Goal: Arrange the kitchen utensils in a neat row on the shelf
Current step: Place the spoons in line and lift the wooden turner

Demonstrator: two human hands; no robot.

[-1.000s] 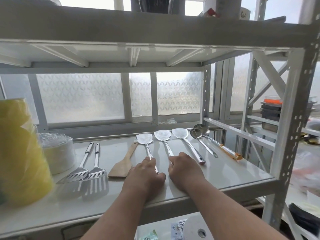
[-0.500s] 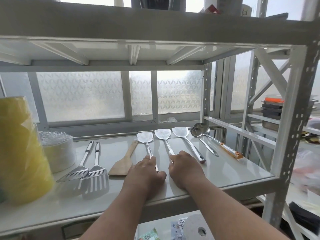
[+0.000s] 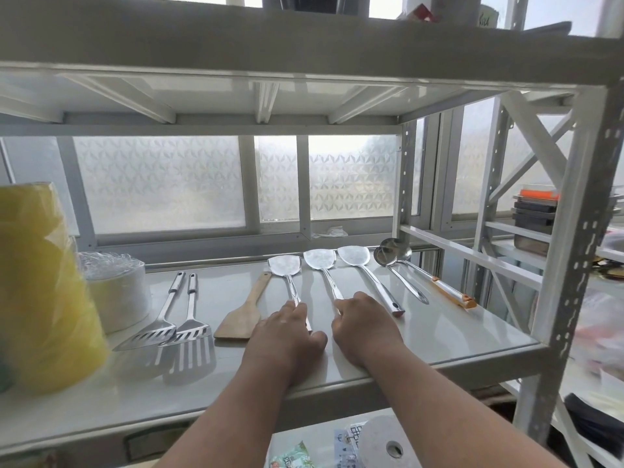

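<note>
- Little has changed in the last second; both hands stay put on the shelf [image 3: 439,336]
- Left hand [image 3: 287,336] curled over the handle of the left steel turner [image 3: 285,266]; right hand [image 3: 366,327] closed on the middle steel turner [image 3: 320,260], whose blade lies at 12 o'clock
- Judgement: final straightening; the row looks nearly done

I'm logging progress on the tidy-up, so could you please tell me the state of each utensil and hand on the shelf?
Slotted turners: flat, side by side, heads toward the shelf's front.
Wooden spatula: flat, blade toward the front.
Three steel spatulas: flat, heads toward the window.
Ladles: flat, bowls together, handles splayed.
Left hand: on a spatula handle.
Right hand: on the next handle.
</note>
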